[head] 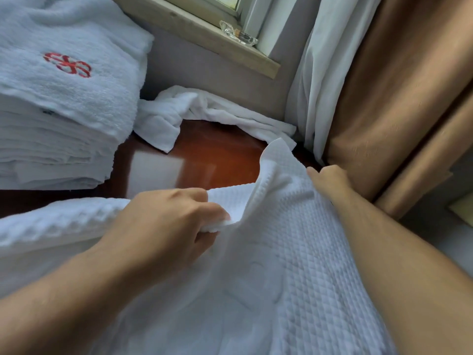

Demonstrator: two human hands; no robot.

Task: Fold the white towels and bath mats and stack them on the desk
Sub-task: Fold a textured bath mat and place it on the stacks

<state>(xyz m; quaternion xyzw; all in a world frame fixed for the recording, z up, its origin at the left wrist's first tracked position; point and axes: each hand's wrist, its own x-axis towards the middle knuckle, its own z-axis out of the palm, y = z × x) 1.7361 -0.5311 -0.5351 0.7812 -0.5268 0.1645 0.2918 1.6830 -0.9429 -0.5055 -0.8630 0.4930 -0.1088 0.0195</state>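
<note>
A white waffle-textured bath mat [286, 252] fills the lower half of the view, draped over the front of the reddish-brown desk [220, 155]. My left hand [169, 221] pinches a fold of its upper edge near the middle. My right hand [330, 181] grips the mat's right edge close to the curtain, its fingers partly hidden behind the fabric. At the left stands a tall stack of folded white towels [58, 134]; the top one bears a red embroidered logo [67, 64]. A loose crumpled white towel [179, 116] lies at the back of the desk against the wall.
A wooden window sill [204, 34] with a glass ashtray [238, 34] runs above the desk. White sheer curtain [307, 85] and tan drape [389, 98] hang at the right, touching the desk's right edge.
</note>
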